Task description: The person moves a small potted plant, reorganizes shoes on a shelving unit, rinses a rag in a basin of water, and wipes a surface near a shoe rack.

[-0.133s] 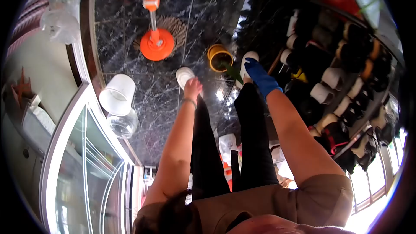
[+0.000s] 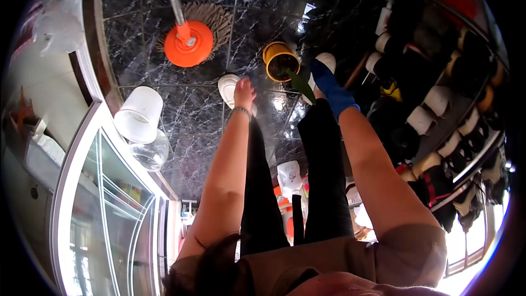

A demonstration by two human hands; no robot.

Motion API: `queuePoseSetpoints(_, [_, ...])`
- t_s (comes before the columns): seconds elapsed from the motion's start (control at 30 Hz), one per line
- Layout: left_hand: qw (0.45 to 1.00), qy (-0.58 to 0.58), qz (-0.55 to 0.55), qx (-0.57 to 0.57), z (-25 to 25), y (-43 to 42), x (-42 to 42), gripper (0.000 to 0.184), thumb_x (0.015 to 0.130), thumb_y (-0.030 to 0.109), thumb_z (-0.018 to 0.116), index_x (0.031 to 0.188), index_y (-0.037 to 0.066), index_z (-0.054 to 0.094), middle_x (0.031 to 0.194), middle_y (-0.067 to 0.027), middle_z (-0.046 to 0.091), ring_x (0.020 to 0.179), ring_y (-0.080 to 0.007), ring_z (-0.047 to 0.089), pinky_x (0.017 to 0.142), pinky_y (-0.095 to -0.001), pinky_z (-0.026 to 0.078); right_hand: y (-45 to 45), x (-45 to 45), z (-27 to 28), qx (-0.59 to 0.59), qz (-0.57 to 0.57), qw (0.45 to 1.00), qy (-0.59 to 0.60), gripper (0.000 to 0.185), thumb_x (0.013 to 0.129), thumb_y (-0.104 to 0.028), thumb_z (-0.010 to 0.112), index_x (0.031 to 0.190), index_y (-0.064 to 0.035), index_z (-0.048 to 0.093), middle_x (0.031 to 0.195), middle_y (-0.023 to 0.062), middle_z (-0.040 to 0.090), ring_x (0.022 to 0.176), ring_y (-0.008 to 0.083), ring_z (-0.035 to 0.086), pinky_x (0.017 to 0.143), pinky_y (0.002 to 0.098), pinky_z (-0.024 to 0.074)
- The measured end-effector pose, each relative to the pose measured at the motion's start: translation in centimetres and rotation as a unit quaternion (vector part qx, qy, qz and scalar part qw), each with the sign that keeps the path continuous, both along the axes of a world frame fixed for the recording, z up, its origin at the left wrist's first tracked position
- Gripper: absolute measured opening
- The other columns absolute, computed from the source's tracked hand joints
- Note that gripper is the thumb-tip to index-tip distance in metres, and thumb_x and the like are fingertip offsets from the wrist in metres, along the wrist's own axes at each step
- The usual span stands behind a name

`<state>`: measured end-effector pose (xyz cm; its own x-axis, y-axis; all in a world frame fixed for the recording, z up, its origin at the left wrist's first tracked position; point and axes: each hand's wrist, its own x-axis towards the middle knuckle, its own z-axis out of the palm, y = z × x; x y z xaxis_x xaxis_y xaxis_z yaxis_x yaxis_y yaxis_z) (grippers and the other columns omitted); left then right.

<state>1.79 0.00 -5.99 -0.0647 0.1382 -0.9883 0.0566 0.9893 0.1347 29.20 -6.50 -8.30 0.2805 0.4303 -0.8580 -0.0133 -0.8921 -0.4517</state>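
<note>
My left hand (image 2: 244, 93) is bare, with a bracelet at its wrist, over my white shoe (image 2: 227, 89); its fingers look loosely apart and nothing shows in them. A blue glove covers my right hand (image 2: 330, 89), which is beside my other white shoe (image 2: 325, 61); the glove is dark and its fingers are hard to make out. Between the hands and a little farther off stands a yellow pot (image 2: 280, 61) with dark soil. One green leaf (image 2: 302, 87) leans out of it towards the gloved hand.
An orange mop (image 2: 189, 44) rests on the dark marble floor (image 2: 192, 109). A white bucket (image 2: 139, 114) and a clear container (image 2: 150, 152) stand by the glass door (image 2: 123, 186) on the left. Shoe racks (image 2: 460, 159) line the right side, near a white bottle (image 2: 384, 17).
The view has shifted, so the mop, pot and bucket appear higher and the mop and bucket farther left. My left hand's fingers appear more raised. My gloved hand stays near the shoe.
</note>
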Motion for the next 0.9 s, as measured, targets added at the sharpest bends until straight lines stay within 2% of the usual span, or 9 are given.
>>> queuePoseSetpoints(0.1, [0.999,-0.018,0.024,0.015,-2.0,1.2,2.8,0.054,0.096,0.046,0.047,0.137,0.013,0.042,0.136,-0.0125,0.044,0.124,-0.029,0.045,0.098,-0.0451,0.043,-0.3,-0.5,-3.7,-0.132,-0.235,0.956,0.119,0.04,0.096,-0.005,0.049,0.136,-0.0058,0.046,0.115,0.0093,0.062,0.096,0.0147,0.061,0.08,0.0275,0.05])
queuePoseSetpoints(0.3, [0.997,-0.057,0.051,0.009,-4.6,0.4,6.0,0.054,0.096,0.05,0.044,0.14,0.02,0.041,0.143,-0.0051,0.036,0.13,-0.0219,0.037,0.104,-0.0472,0.032,-4.4,-0.2,-9.0,0.034,-0.269,0.948,0.169,0.047,0.093,-0.003,0.051,0.14,-0.0039,0.041,0.136,0.0103,0.05,0.118,0.0171,0.052,0.094,0.0306,0.0457])
queuePoseSetpoints(0.33, [0.996,-0.064,0.059,0.017,-5.3,0.3,6.2,0.053,0.097,0.05,0.044,0.14,0.02,0.04,0.144,-0.0037,0.036,0.129,-0.0212,0.037,0.104,-0.0474,0.032,-5.0,0.5,-10.4,0.116,-0.065,0.987,0.091,0.046,0.093,-0.002,0.051,0.138,-0.0035,0.044,0.135,0.0103,0.05,0.121,0.0173,0.05,0.096,0.031,0.0442])
queuePoseSetpoints(0.4, [0.996,-0.049,0.068,0.015,-6.1,0.4,6.7,0.049,0.098,0.048,0.041,0.138,0.019,0.042,0.14,-0.0011,0.041,0.124,-0.0184,0.043,0.102,-0.0445,0.036,-3.7,0.5,-9.6,0.21,0.188,0.959,-0.017,0.037,0.095,-0.01,0.053,0.131,-0.0027,0.052,0.128,0.0097,0.055,0.118,0.0184,0.051,0.094,0.0327,0.0446])
queuePoseSetpoints(0.43, [0.996,-0.049,0.066,0.016,-6.7,0.2,6.9,0.049,0.098,0.048,0.041,0.138,0.019,0.042,0.14,-0.0011,0.041,0.124,-0.0184,0.043,0.102,-0.0445,0.036,-2.0,0.1,-8.0,0.211,0.187,0.959,-0.017,0.037,0.095,-0.01,0.053,0.131,-0.0027,0.052,0.128,0.0097,0.055,0.118,0.0184,0.051,0.094,0.0327,0.0446])
queuePoseSetpoints(0.5, [0.977,-0.136,0.163,-0.001,-7.9,-0.3,7.1,0.042,0.101,0.042,0.038,0.135,0.018,0.044,0.131,-0.0019,0.051,0.119,-0.0181,0.049,0.101,-0.04,0.039,0.3,-1.8,-6.3,0.02,-0.134,0.982,0.129,0.033,0.096,-0.02,0.054,0.125,-0.0037,0.056,0.118,0.0093,0.061,0.109,0.0194,0.056,0.091,0.0339,0.047])
queuePoseSetpoints(0.57, [0.972,-0.151,0.178,0.012,-8.6,-0.9,7.7,0.04,0.102,0.04,0.036,0.133,0.017,0.045,0.127,-0.0019,0.054,0.117,-0.0182,0.052,0.1,-0.038,0.041,0.5,-3.5,-6.1,0.079,-0.194,0.97,0.125,0.034,0.096,-0.028,0.055,0.12,-0.0044,0.059,0.109,0.0079,0.063,0.1,0.0187,0.059,0.087,0.033,0.0487])
queuePoseSetpoints(0.73, [0.958,-0.202,0.203,-0.007,-9.0,-0.9,7.6,0.037,0.103,0.036,0.036,0.133,0.016,0.045,0.125,-0.0022,0.057,0.116,-0.0192,0.053,0.1,-0.0363,0.043,0.4,-4.3,-5.3,0.164,-0.21,0.958,0.102,0.027,0.096,-0.023,0.056,0.115,-0.004,0.061,0.107,0.0067,0.064,0.098,0.0171,0.06,0.086,0.0304,0.0483])
queuePoseSetpoints(0.9, [0.958,-0.224,0.179,-0.005,-2.3,0.8,7.8,0.04,0.103,0.036,0.035,0.132,0.011,0.047,0.127,-0.0056,0.057,0.117,-0.0217,0.054,0.101,-0.0385,0.043,-5.5,-5.2,-11.9,0.126,-0.287,0.929,0.195,0.031,0.097,-0.02,0.051,0.122,-0.0019,0.056,0.12,0.0095,0.057,0.11,0.0181,0.052,0.096,0.0325,0.0416])
